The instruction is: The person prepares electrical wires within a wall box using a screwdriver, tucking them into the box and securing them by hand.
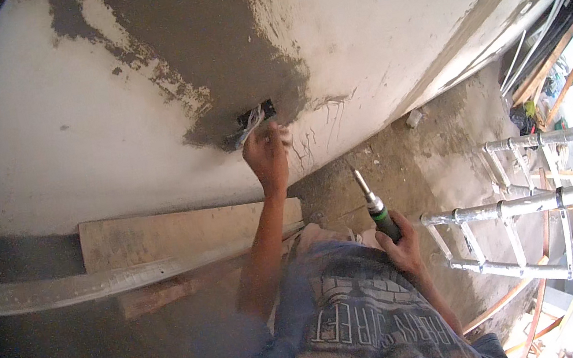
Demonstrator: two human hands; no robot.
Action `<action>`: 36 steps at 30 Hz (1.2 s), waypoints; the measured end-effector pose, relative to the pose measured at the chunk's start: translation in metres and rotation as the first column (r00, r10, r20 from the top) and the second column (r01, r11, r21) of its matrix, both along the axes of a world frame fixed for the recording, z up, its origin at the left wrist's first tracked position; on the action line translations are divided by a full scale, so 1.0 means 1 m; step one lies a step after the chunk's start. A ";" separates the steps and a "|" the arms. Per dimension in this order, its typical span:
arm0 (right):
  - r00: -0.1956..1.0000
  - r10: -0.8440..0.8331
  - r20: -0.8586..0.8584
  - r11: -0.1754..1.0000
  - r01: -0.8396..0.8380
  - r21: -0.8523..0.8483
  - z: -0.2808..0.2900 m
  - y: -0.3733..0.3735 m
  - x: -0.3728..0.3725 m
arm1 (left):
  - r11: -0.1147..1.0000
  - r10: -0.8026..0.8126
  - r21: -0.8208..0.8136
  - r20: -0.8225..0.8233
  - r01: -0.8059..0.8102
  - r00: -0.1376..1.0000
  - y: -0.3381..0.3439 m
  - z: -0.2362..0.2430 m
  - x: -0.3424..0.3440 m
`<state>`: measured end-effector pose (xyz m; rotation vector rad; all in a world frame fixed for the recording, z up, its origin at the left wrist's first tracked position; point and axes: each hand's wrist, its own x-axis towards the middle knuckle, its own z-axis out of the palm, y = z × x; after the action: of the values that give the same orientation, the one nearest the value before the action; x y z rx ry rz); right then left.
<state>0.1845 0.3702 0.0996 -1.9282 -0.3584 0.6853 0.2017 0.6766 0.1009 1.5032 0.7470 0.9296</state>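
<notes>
A dark recessed box (265, 109) sits in a patch of grey render (208, 50) on the white wall (381, 17). Pale wires (253, 119) come out of it, and my left hand (266, 154) is closed on them, its fingertips slightly blurred. Lower and to the right, my right hand (401, 245) grips a screwdriver (385, 216) with a dark handle, green band and metal shaft pointing up toward the wall. My shirt (367, 322) fills the bottom of the view.
A board (154, 236) and a long pale metal bar (58, 288) lie along the wall's foot at left. Metal ladders (556, 199) stand at right on the stained concrete floor (442, 126). Behind them are leaning strips, wood (535, 86) and mixed clutter.
</notes>
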 end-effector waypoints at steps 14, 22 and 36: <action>0.984 0.165 0.064 0.964 -0.175 0.202 0.063 0.118 0.014 | 0.784 -0.351 -0.506 0.118 0.360 0.929 0.009 0.024 -0.017; 0.994 0.088 0.066 0.950 -0.104 0.294 0.045 0.130 0.009 | 0.760 -0.374 -0.527 0.126 0.381 0.919 0.020 0.018 -0.015; 0.761 0.205 -0.616 0.732 0.299 0.612 0.031 0.131 0.006 | 0.749 -0.394 -0.523 0.142 0.407 0.908 0.025 0.014 -0.009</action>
<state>0.1901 0.5013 0.1305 -0.8874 -0.0767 0.9765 0.1932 0.7018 0.1146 1.0728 0.5699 0.3540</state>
